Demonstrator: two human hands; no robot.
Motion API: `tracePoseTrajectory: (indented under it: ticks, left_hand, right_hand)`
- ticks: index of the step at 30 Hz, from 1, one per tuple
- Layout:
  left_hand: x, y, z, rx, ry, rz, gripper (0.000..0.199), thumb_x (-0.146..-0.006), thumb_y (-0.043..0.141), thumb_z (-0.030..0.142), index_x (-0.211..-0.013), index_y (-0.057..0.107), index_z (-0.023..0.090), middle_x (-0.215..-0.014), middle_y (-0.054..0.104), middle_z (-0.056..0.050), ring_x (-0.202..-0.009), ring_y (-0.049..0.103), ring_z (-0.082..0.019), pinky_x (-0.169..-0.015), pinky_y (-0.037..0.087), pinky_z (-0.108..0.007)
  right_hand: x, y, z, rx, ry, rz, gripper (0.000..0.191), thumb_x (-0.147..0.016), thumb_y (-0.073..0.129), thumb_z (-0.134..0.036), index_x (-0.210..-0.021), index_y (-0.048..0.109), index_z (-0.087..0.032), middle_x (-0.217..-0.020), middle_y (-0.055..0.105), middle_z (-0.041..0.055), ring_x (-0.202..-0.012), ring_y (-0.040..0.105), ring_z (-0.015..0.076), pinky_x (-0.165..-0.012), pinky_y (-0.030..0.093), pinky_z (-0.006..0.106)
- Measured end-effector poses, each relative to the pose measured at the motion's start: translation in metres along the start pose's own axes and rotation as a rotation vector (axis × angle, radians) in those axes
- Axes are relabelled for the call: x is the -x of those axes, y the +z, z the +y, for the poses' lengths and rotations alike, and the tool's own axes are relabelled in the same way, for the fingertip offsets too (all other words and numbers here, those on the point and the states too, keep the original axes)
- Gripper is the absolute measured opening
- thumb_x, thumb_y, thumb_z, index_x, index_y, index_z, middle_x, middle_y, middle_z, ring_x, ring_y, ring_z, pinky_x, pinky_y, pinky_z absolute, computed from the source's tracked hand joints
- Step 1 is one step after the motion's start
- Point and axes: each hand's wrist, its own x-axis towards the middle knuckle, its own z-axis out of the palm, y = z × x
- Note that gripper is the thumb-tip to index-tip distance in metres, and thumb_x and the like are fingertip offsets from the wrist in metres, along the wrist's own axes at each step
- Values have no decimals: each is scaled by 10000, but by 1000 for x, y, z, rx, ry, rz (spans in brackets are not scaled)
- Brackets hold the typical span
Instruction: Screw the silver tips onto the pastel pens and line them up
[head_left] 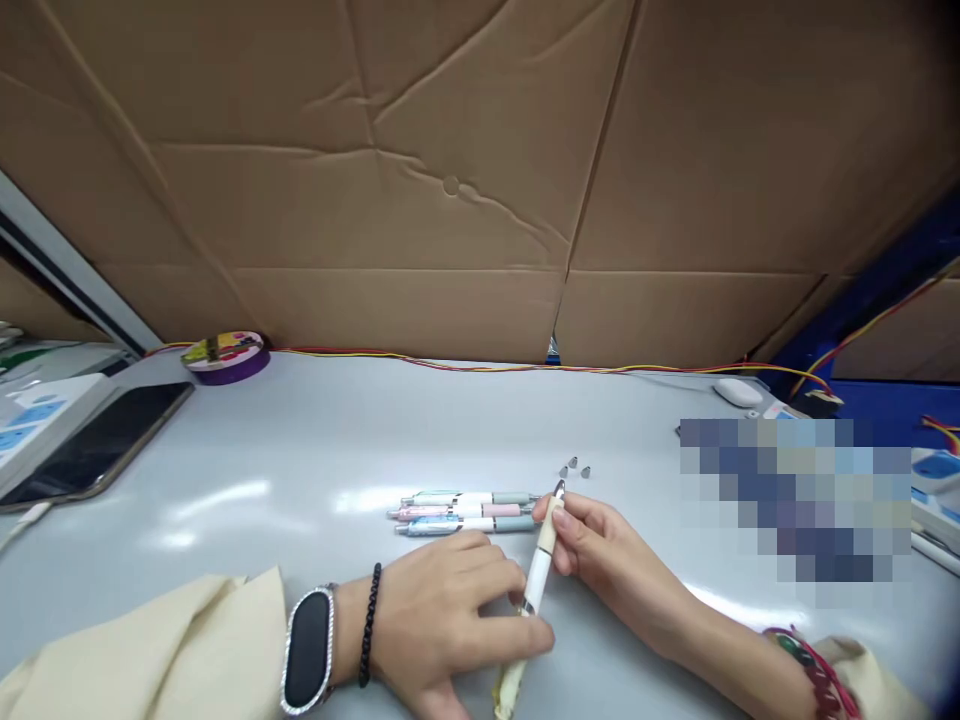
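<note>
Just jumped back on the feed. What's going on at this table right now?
A person is handling a pen above the table. The right hand pinches it near its metal tip, which points away from the person. A finger of the left hand crosses over the barrel lower down; how firmly that hand grips is unclear. Three more pens lie side by side just beyond, and three small metal pieces sit loose past the held pen's tip.

Cream sleeves (187, 640) end behind both hands (450, 620); left wrist (349, 632) bears black beads (370, 625), silver-rimmed band (308, 648); right wrist (731, 645), red bracelet (822, 685).
</note>
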Motion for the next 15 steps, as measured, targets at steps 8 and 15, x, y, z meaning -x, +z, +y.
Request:
tracePoseTrajectory:
  ticks: [8,15]
  left_hand:
    - [-4,1,12,18,-74,-21,372,-894,338,537,-855,461,188,-766,451,-33,-618,415,-169,-542,315,-311]
    - [-3,1,13,-62,-55,-90,354,-788,515,522,-856,409,192,-754,419,-26,-627,408,-177,-549,324,-314]
  right_hand:
    - [-3,-1,-2,63,-2,-29,267,-873,577,-426,-860,620,-163,-597,462,-46,-585,372,93,-597,302,222]
    - [-2,-1,-3,87,7,-18,297,-865,579,-450,-888,637,-160,-597,482,-37,-588,399,100,-596,325,227]
